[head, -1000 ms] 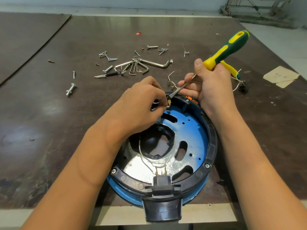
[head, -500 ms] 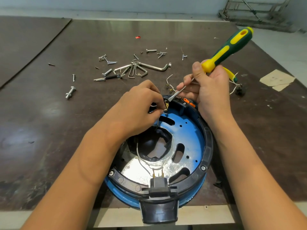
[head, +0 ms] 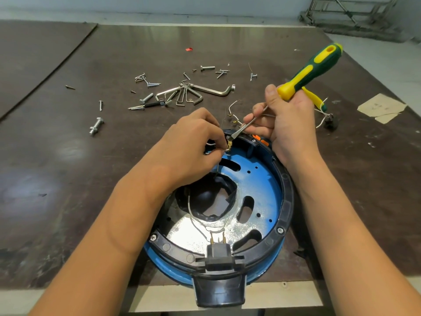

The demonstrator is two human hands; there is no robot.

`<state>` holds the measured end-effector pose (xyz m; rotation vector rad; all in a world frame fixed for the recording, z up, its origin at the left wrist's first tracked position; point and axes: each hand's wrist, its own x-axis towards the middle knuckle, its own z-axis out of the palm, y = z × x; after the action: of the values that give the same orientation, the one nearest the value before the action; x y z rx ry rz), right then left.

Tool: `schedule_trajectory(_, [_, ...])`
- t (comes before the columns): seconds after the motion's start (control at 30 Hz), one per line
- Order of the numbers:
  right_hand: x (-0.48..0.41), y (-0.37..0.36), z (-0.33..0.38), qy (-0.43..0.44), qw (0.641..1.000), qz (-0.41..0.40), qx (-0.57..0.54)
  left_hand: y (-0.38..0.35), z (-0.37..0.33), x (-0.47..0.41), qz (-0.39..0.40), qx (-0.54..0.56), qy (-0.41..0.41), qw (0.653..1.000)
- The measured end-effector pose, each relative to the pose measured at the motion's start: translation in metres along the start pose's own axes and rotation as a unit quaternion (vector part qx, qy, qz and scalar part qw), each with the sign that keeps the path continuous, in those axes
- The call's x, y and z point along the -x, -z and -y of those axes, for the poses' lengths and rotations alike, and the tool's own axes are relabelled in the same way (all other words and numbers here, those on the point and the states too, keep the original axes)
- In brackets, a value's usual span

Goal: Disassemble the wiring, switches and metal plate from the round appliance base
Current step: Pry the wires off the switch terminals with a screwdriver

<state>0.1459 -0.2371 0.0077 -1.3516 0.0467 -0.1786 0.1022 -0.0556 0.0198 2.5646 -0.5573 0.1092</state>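
Dark scuffed table (head: pixel 68 156), pale floor beyond. The left hand (head: pixel 193 144) pinches a brass terminal (head: pixel 229 145) at the far rim of the round appliance base (head: pixel 286 201); the grip is narrow, closed on the terminal. Just right of that grip, the right hand (head: pixel 289 119) wraps a green-yellow screwdriver (head: pixel 312 69), blade tip touching the terminal.

Against a second ago, tip and pinch sit on the same spot and the terminal is not freed. Judgement: still prying, wiring step unfinished.

Nearer than the grip, a white wire (head: pixel 189 206) runs over the metal plate (head: pixel 262 185) to the plug socket (head: pixel 218 252). Hex keys (head: pixel 214 90) lie beyond the grip.
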Motion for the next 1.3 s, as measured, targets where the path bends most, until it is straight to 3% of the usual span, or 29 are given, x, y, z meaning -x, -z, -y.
schedule_trajectory(0.37, [0.001,0.001,0.0,-0.013,1.0,-0.002,-0.027,0.002,0.001,0.0,-0.021,0.054,0.023,0.998])
schedule_trajectory(0.5, [0.004,0.0,0.002,0.025,0.999,0.009,-0.045,0.005,0.002,-0.003,-0.075,0.142,0.05,0.986])
schedule_trajectory(0.57, [0.006,0.0,0.003,0.04,0.997,0.023,-0.06,0.01,0.001,-0.004,-0.13,0.223,0.067,0.964])
schedule_trajectory(0.67, [0.008,-0.001,0.007,0.059,0.995,0.054,-0.061,0.026,0.004,-0.001,-0.226,0.364,0.072,0.9])
schedule_trajectory(0.77, [0.009,-0.001,0.013,0.075,0.992,0.09,-0.057,0.043,0.017,0.003,-0.268,0.445,0.07,0.852])
schedule_trajectory(0.83, [0.01,-0.001,0.016,0.081,0.99,0.101,-0.054,0.046,0.031,0.005,-0.275,0.376,0.077,0.881])
schedule_trajectory(0.93, [0.014,-0.004,0.015,0.088,0.989,0.111,-0.036,0.038,0.051,0.004,-0.248,0.144,0.108,0.952])
schedule_trajectory(1.0, [0.016,-0.006,0.013,0.084,0.989,0.12,-0.03,0.032,0.058,0.004,-0.206,0.044,0.142,0.967])
schedule_trajectory(1.1, [0.017,-0.007,0.01,0.089,0.988,0.127,-0.014,0.024,0.055,0.004,-0.13,0.028,0.157,0.979])
schedule_trajectory(1.3, [0.016,-0.006,0.01,0.102,0.986,0.131,0.002,0.016,0.023,0.003,-0.056,0.024,0.048,0.997])
